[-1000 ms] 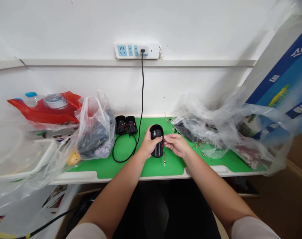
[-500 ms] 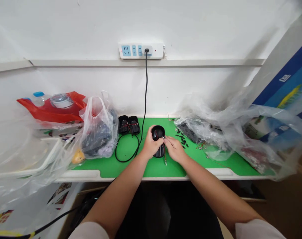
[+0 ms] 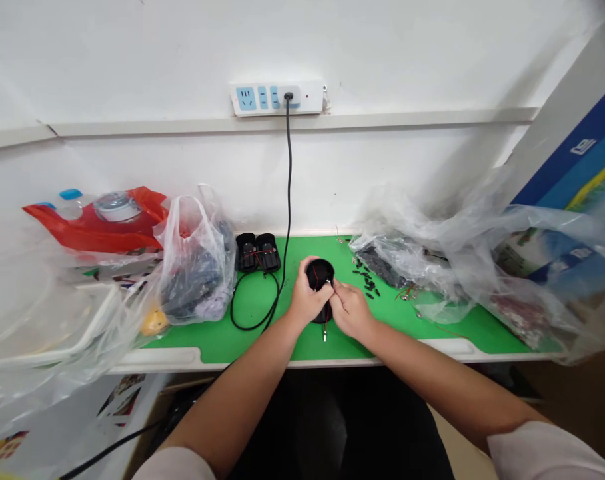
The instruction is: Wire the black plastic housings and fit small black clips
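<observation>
**Close two-handed hold, front of work area**

Left hand: grip closed around the black round casing, fingers wrapped on its side, domed end exposed. Right hand: grip narrow, fingertips against the casing's near side by the thin red wire; cannot tell whether they pinch the wire. A small metal-tipped wire end hangs below the casing.

Casing sits just above the green bench, near its front edge, centred between the hands. Judged light, stiff plastic; smooth, so possibly slippery. Best held around the body, clear of the wire, which looks fragile.

Outward: small black pieces lie just right of the right hand. Two black holders with red wiring sit behind the left hand, beside a looped black cable. Plastic bags crowd both sides; open green room remains directly before the person.
</observation>
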{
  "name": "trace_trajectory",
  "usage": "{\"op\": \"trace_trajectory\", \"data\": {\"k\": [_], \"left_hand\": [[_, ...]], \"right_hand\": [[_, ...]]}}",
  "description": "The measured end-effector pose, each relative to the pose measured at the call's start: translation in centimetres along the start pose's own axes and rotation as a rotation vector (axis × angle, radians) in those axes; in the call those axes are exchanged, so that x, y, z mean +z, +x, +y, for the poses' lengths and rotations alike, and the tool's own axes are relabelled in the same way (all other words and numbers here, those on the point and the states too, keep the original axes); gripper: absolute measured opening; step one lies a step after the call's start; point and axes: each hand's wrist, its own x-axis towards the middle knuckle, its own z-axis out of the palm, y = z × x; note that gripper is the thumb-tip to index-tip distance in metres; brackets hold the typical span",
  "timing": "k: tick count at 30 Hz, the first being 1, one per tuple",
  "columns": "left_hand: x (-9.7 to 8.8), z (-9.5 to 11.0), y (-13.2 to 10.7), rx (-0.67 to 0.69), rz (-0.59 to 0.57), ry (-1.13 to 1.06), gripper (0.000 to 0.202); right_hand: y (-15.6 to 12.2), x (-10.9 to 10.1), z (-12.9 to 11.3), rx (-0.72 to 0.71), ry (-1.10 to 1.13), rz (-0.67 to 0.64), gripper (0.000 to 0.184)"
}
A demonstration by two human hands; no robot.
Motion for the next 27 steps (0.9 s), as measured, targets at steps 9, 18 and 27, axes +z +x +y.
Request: {"op": "trace_trajectory", "data": {"k": [9,18,27], "left_hand": [[-0.3,0.4,0.2,-0.534,-0.317,-0.239,0.064],[-0.1,-1.0,-0.1,-0.203,-0.461,-0.032,0.073],[0.3,-0.8,-1.1,0.033,-0.312,0.188,0.056]], "right_hand": [[3.5,-2.7,1.8,0.278,0.783,-0.049,0.050],[2.5,-3.2,2.4,0.150,0.511,0.080,0.049],[2.0,-2.3,2.1,-0.060,0.309,0.067,0.045]]}}
